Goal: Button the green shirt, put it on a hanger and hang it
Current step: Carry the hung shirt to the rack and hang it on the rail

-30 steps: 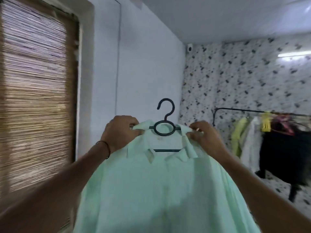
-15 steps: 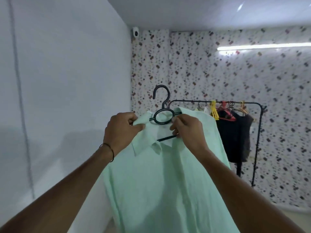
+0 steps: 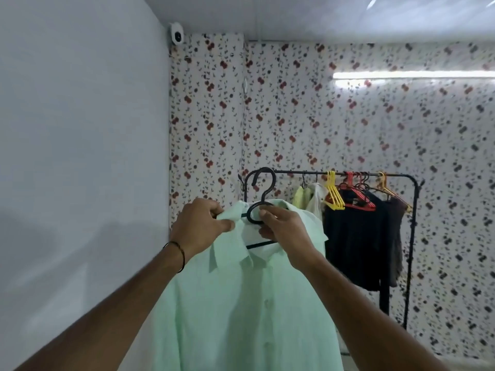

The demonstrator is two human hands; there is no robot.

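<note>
The pale green shirt hangs buttoned on a black hanger, held up in front of me. My left hand pinches the shirt's left collar and shoulder. My right hand grips the hanger at the ring below its hook. The hook points up, level with the left end of the black clothes rail, which stands farther back against the flowered wall. Most of the hanger's bar is hidden under the collar.
On the rail hang a yellow-green garment, a white one, yellow hangers, red hangers and dark clothes. A plain white wall runs along the left. A small camera sits in the ceiling corner.
The view has swung right from the blind to the rail. My right hand moved from the right collar to the hanger's ring. The shirt has come nearer to the rail.
</note>
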